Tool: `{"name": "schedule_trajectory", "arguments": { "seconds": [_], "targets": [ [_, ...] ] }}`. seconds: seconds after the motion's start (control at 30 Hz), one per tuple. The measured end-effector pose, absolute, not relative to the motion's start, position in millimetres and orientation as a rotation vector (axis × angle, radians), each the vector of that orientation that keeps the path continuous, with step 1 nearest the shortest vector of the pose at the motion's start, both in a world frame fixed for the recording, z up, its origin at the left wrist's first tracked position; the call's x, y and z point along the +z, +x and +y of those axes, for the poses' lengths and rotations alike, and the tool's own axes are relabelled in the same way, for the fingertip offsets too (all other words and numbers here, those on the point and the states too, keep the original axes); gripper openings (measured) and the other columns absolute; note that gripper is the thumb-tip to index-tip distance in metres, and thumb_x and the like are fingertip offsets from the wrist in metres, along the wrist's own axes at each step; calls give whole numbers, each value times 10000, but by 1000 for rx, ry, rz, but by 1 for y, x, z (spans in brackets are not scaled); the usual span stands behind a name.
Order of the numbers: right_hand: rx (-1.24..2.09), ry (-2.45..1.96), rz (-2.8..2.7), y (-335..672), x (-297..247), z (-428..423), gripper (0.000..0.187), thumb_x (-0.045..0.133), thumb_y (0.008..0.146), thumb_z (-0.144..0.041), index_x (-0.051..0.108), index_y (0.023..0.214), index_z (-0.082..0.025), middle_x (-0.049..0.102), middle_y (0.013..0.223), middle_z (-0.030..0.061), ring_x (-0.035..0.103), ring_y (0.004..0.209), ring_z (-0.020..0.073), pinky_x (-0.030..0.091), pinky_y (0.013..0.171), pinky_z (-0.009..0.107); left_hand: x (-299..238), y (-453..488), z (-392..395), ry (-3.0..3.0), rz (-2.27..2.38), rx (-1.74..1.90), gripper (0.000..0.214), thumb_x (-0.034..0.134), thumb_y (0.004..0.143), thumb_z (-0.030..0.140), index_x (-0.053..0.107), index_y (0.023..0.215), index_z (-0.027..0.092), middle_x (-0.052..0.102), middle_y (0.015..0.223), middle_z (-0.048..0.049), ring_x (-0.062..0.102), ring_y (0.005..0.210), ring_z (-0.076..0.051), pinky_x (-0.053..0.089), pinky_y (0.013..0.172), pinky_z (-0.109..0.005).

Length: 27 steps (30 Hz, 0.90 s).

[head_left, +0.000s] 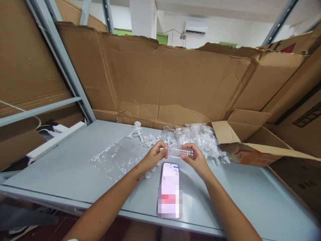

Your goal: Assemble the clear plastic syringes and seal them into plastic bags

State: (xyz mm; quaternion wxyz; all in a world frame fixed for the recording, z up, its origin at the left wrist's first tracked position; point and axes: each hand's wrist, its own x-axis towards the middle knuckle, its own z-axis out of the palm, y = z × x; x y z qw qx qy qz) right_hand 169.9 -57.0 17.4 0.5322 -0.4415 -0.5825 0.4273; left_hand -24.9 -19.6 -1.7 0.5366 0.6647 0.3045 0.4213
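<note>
A clear ribbed plastic tube point(178, 152) lies level above the table, between my two hands. My right hand point(197, 159) is closed around its right end, thumb below and fingers on top. At the tube's left end, my left hand point(157, 155) pinches a small white plastic piece, mostly covered by the fingers. Whether that piece is joined to the tube cannot be made out. Just behind the hands are loose small white plastic parts point(151, 140), white plungers with round ends point(137, 130) and another clear tube point(165, 131).
A phone point(170, 190) with its screen lit lies in front of my hands. Left is a flat clear bag point(119, 157); right, a filled bag of plastic parts point(198, 137) beside an open cardboard box point(255, 154). A cardboard wall point(163, 77) closes the back; a power strip point(56, 140) runs along the left.
</note>
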Motion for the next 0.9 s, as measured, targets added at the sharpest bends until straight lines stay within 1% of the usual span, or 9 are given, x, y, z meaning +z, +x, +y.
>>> {"name": "schedule_trajectory", "arguments": {
  "seconds": [0.1, 0.17, 0.37, 0.43, 0.5, 0.6, 0.67, 0.77, 0.9],
  "targets": [
    [1149, -1070, -1337, 171, 15, -56, 214, 590, 733, -389, 514, 780, -194, 567, 617, -17, 558, 511, 136, 457, 524, 285, 1, -26, -26, 1759, 773, 1070, 207, 492, 792, 387, 451, 848, 192, 529, 773, 8, 459, 655, -91, 351, 602, -206],
    [1184, -1064, -1311, 173, 14, -55, 229, 539, 766, -415, 512, 771, -187, 552, 574, -18, 550, 474, 140, 438, 479, 280, 1, -26, -29, 1835, 790, 1101, 211, 514, 778, 382, 474, 841, 185, 526, 810, 1, 463, 681, -97, 355, 627, -213],
    [1000, -984, -1440, 172, 18, -59, 315, 676, 667, -301, 537, 941, -234, 568, 978, 35, 569, 864, 170, 468, 749, 301, -2, -22, -22, 1519, 666, 1102, 251, 460, 807, 423, 425, 877, 185, 509, 659, 20, 446, 574, -87, 315, 541, -206],
    [975, -980, -1470, 172, 19, -60, 353, 705, 633, -280, 536, 940, -240, 560, 1019, 39, 552, 929, 181, 458, 788, 305, -2, -22, -21, 1468, 660, 1078, 246, 460, 809, 417, 405, 877, 187, 484, 595, 41, 415, 529, -78, 298, 521, -202],
    [1012, -1004, -1460, 172, 19, -60, 325, 699, 638, -302, 533, 906, -228, 595, 921, 34, 583, 848, 180, 474, 740, 312, -1, -23, -23, 1503, 671, 1087, 238, 484, 800, 404, 400, 859, 190, 466, 595, 49, 414, 546, -78, 312, 544, -203],
    [1195, -1039, -1415, 173, 19, -58, 239, 573, 737, -419, 507, 814, -202, 598, 610, 4, 590, 542, 174, 477, 531, 322, 0, -25, -29, 1626, 699, 1097, 234, 493, 793, 402, 408, 824, 187, 454, 632, 44, 411, 568, -78, 325, 563, -206],
    [1250, -1036, -1389, 173, 19, -58, 252, 522, 767, -446, 499, 799, -197, 582, 556, -6, 568, 469, 167, 465, 496, 324, 0, -26, -30, 1684, 734, 1088, 243, 498, 787, 411, 423, 832, 184, 448, 641, 42, 390, 544, -73, 314, 539, -205],
    [1059, -1042, -1419, 172, 20, -59, 264, 622, 707, -377, 525, 891, -214, 609, 814, 30, 603, 691, 176, 485, 660, 335, 0, -26, -27, 1669, 748, 1097, 267, 490, 784, 433, 435, 864, 184, 455, 648, 36, 408, 556, -80, 317, 539, -207],
    [814, -1007, -1566, 169, 19, -62, 347, 665, 676, -313, 529, 987, -239, 536, 1080, 68, 512, 1019, 219, 417, 873, 359, -1, -25, -21, 1568, 776, 1067, 279, 468, 787, 456, 414, 871, 196, 458, 611, 43, 428, 550, -86, 313, 524, -203]
  ]
}}
